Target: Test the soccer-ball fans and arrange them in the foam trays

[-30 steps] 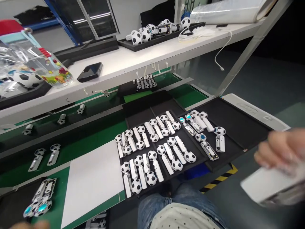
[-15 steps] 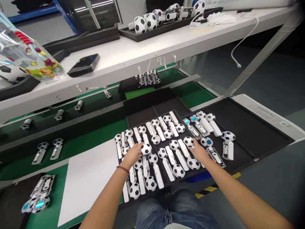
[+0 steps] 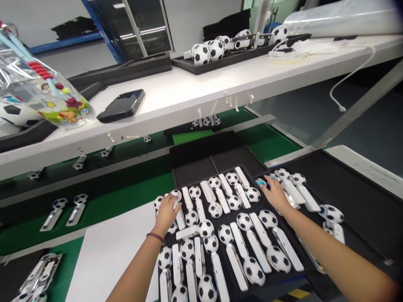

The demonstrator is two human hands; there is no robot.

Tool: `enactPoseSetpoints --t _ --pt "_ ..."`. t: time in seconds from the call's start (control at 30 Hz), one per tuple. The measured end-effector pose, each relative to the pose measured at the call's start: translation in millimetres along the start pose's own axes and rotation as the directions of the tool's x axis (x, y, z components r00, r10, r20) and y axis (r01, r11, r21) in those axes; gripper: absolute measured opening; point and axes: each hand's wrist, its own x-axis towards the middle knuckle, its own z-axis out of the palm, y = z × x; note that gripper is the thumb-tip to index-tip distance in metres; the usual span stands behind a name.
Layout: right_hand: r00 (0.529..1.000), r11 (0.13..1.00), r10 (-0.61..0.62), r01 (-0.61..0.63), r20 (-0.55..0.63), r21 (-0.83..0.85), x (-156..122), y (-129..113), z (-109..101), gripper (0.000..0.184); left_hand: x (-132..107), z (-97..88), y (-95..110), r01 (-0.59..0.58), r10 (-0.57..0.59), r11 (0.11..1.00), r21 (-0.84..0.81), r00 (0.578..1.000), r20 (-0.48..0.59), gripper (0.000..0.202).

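My left hand (image 3: 166, 213) is at the upper left of the filled black tray, fingers curled over a white-handled device with a football-patterned head (image 3: 175, 194); my fingers partly cover it. Near it, another football-headed device (image 3: 206, 229) lies crosswise over the rows. My right hand (image 3: 277, 195) is over the tray's upper right, thumb and finger apart beside a blue-centred round head (image 3: 261, 182). The device under that palm is mostly hidden. Several white-handled devices (image 3: 241, 239) with football heads lie in rows between and below my hands.
A white sheet (image 3: 110, 251) lies left of the rows on the green surface. Above runs a white shelf (image 3: 176, 90) with a black phone-like device (image 3: 121, 105), a clear bottle (image 3: 63, 98) and a tray of football pieces (image 3: 201, 69). A white cable (image 3: 355, 71) hangs from it.
My left hand has left the football-headed device, which now lies crosswise, and moved up and left. My right hand has moved up to the blue-centred heads. The view has shifted.
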Motion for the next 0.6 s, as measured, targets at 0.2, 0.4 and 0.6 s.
enactPoseSetpoints --t 0.2,0.4,0.6 --pt "0.979 0.991 0.129 -0.124 0.156 -0.042 108 -12 22 0.054 145 -9.3 -47 0.314 -0.334 0.935 -0.165 0.936 -0.111 0.037" --pt "0.951 0.996 0.037 -0.008 0.306 -0.093 99 -4 54 0.048 220 28.9 -67 0.423 -0.471 0.808 -0.41 0.882 -0.019 0.031" --pt "0.953 0.975 -0.085 0.14 0.291 -0.172 84 -8 50 0.049 218 42.7 -64 0.352 -0.519 0.752 -0.558 0.837 -0.172 0.031"
